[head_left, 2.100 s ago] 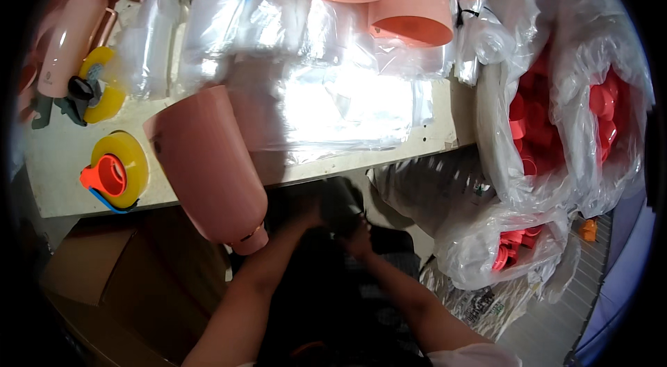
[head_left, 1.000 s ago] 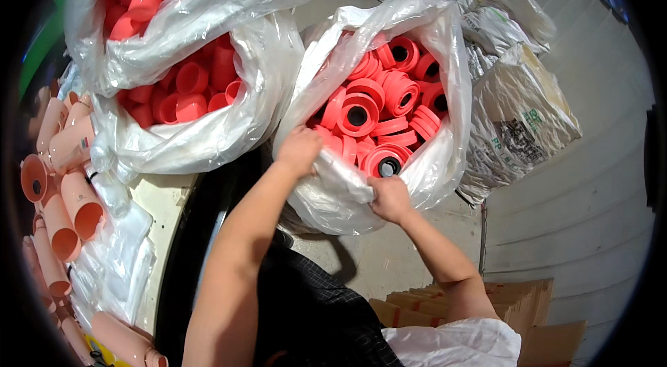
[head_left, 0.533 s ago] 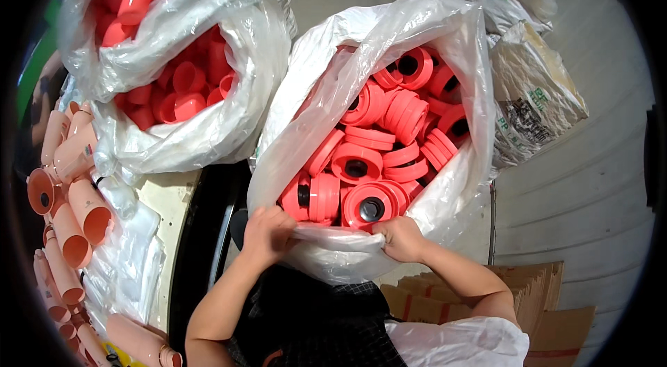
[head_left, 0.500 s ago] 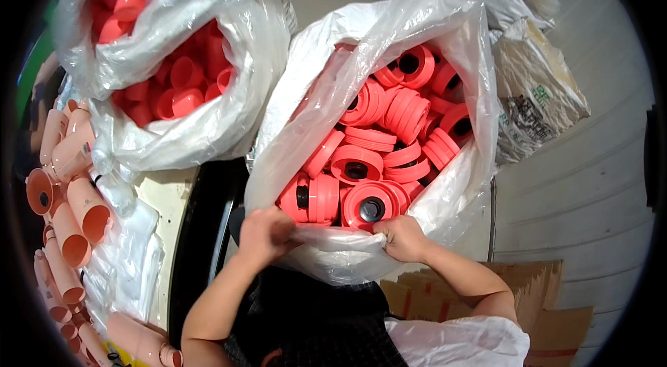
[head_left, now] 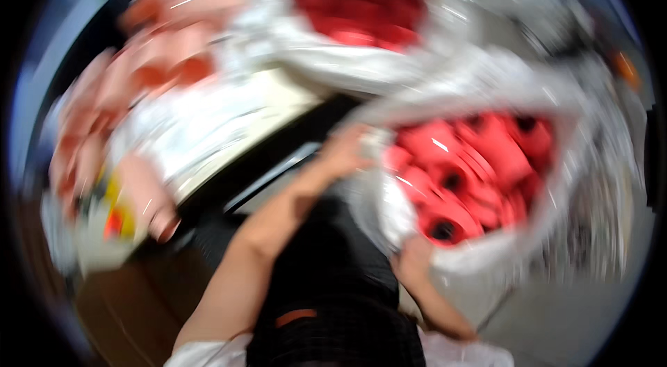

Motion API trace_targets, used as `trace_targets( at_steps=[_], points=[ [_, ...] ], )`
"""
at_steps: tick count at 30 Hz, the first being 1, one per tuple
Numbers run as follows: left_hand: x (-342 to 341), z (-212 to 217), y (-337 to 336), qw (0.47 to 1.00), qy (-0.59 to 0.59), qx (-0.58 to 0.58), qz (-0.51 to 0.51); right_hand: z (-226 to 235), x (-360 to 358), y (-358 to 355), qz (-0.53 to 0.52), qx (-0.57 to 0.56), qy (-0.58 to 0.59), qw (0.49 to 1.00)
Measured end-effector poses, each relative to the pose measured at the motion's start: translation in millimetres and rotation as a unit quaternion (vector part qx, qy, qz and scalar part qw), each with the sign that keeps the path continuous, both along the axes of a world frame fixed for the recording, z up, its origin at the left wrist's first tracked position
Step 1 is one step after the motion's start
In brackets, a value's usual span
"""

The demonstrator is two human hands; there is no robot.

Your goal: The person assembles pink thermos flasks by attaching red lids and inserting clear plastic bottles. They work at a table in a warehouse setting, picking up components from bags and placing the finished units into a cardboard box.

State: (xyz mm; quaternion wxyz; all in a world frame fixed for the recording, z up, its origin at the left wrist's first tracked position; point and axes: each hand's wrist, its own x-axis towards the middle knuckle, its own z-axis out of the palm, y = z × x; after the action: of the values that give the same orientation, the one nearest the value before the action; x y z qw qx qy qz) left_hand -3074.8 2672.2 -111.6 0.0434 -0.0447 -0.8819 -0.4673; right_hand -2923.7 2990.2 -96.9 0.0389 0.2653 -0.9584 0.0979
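Motion smears the view. A large whitish plastic bag (head_left: 486, 256), its mouth spread wide, stands in front of me to the right. Inside lie several red round plastic fittings (head_left: 451, 190) with black centres. My left hand (head_left: 346, 151) is at the bag's left rim, fingers blurred but closed at the edge. Lower down, at the near rim, my right hand (head_left: 413, 259) grips the plastic in a fist. Both forearms reach in from the lower edge, apart from each other.
Behind stands another plastic bag (head_left: 340, 64) with red parts. On the left, several pinkish pipe pieces (head_left: 149, 64) lie around clear plastic film (head_left: 184, 124) on a pale tabletop (head_left: 288, 92). One pipe piece (head_left: 146, 190) lies at the table's near end. Whitish sacks (head_left: 590, 228) stand at right.
The view has swung left, so the bags shift right and more of the table shows. Both hands keep about the same places on the bag's rim.
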Motion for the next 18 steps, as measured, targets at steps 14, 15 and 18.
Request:
trace_targets(
  at_steps=[14,15,18],
  points=[
    [531,178,-89,0.594,-0.036,-0.481,0.644,83,45,-274,0.225,-0.446,-0.513,0.698],
    [550,188,-82,0.553,-0.089,-0.495,0.664,79,62,-301,0.274,-0.386,-0.578,0.665],
    [617,227,-59,0.492,-0.279,-0.413,0.714,70,143,-365,0.281,-0.240,-0.831,0.415]
  ],
)
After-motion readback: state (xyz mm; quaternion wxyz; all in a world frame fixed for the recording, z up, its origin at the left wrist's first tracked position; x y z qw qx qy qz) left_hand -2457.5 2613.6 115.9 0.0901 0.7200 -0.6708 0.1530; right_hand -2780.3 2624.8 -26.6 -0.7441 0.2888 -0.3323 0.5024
